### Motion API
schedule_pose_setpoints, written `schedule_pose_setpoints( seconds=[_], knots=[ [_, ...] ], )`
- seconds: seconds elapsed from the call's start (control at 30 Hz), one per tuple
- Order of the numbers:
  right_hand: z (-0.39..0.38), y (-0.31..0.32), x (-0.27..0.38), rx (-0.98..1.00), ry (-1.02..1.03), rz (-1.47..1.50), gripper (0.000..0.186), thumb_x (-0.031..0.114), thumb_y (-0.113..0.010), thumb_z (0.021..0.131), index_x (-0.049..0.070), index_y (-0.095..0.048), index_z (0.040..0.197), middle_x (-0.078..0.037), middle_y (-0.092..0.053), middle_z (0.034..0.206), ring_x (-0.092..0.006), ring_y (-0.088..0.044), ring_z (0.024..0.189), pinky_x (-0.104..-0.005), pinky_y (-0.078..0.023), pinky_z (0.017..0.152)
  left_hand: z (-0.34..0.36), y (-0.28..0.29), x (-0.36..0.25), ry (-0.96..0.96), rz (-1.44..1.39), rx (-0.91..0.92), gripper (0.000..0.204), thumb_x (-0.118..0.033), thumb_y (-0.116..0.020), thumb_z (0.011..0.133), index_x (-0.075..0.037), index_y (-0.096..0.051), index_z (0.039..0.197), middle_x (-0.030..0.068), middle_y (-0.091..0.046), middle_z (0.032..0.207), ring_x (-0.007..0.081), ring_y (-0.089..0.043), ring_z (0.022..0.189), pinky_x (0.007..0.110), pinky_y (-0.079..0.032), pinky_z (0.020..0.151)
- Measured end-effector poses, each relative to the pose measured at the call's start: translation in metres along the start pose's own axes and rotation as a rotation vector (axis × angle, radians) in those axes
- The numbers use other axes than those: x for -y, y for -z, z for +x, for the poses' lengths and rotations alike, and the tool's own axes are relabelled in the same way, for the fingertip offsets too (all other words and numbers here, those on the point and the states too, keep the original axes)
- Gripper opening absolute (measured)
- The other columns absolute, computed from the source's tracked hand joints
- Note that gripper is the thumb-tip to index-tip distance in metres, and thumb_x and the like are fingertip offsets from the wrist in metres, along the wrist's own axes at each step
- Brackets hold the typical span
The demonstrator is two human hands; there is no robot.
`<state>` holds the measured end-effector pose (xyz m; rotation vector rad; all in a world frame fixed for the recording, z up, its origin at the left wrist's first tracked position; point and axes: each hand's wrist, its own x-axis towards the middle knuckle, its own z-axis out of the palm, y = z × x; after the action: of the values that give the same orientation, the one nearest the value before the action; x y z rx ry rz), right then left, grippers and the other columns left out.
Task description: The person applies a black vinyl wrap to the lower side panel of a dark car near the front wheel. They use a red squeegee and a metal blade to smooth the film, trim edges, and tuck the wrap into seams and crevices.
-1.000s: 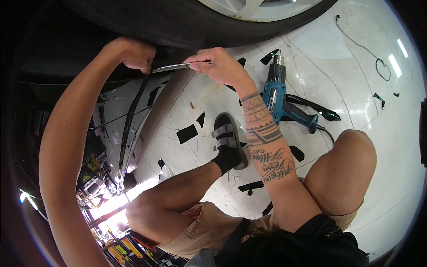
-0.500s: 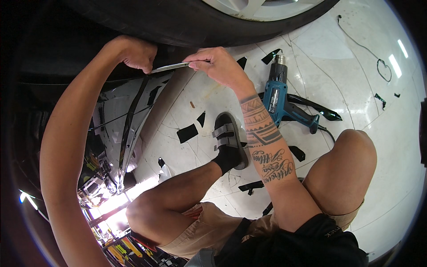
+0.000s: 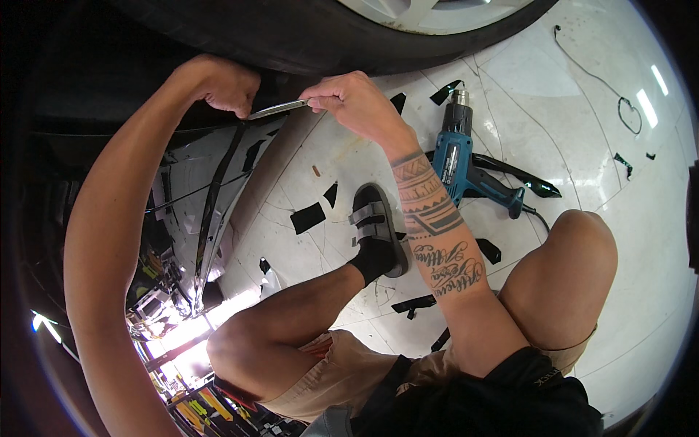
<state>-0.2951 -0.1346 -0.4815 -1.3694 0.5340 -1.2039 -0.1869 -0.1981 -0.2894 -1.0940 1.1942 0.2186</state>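
We've got our right hand with its fingers pinched shut on one end of a thin shiny strip, and our left hand is curled closed on the other end, right up under the black tire. A blue heat gun lies on the white floor just past our right wrist, with black scraps scattered near our shoe.

Glossy white floor, matt black rubber tyre, shiny metal strip, blue plastic heat gun.
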Motion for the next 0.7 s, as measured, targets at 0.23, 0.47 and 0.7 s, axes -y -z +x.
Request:
schedule_pose_setpoints(
  seconds=[0.23,0.47,0.7],
  knots=[
    [0.0003,-0.0018,0.0003,-0.029,0.019,-0.104,0.016,0.008,-0.062,0.084,0.007,-0.074,0.094,-0.012,-0.072,0.087,-0.0293,-0.068,0.080,-0.0369,-0.053,0.075,0.0026,-0.0042,0.0030,-0.040,-0.029,-0.053,0.019,-0.020,-0.065,0.070,-0.003,-0.065,0.062,0.0041,-0.050,0.050,0.0166,-0.042,0.045,0.036,-0.037,0.048],
    [0.0019,-0.0025,0.0018,-0.079,0.051,-0.223,0.016,0.009,-0.063,0.080,0.010,-0.075,0.090,-0.010,-0.071,0.086,-0.0318,-0.067,0.080,-0.0391,-0.053,0.073,0.0033,-0.0022,0.0019,-0.004,0.014,-0.003,0.024,-0.022,-0.068,0.076,-0.003,-0.074,0.089,0.0118,-0.064,0.065,0.0230,-0.057,0.059,0.037,-0.046,0.063],
    [-0.0013,-0.0018,0.0051,-0.093,0.044,-0.228,0.018,0.006,-0.061,0.078,0.011,-0.075,0.089,-0.011,-0.070,0.083,-0.0324,-0.066,0.078,-0.0413,-0.051,0.070,-0.0025,0.0016,-0.0003,-0.037,-0.003,-0.017,0.019,-0.021,-0.066,0.073,-0.004,-0.072,0.080,0.0088,-0.060,0.061,0.0223,-0.054,0.057,0.037,-0.044,0.060]
  ],
)
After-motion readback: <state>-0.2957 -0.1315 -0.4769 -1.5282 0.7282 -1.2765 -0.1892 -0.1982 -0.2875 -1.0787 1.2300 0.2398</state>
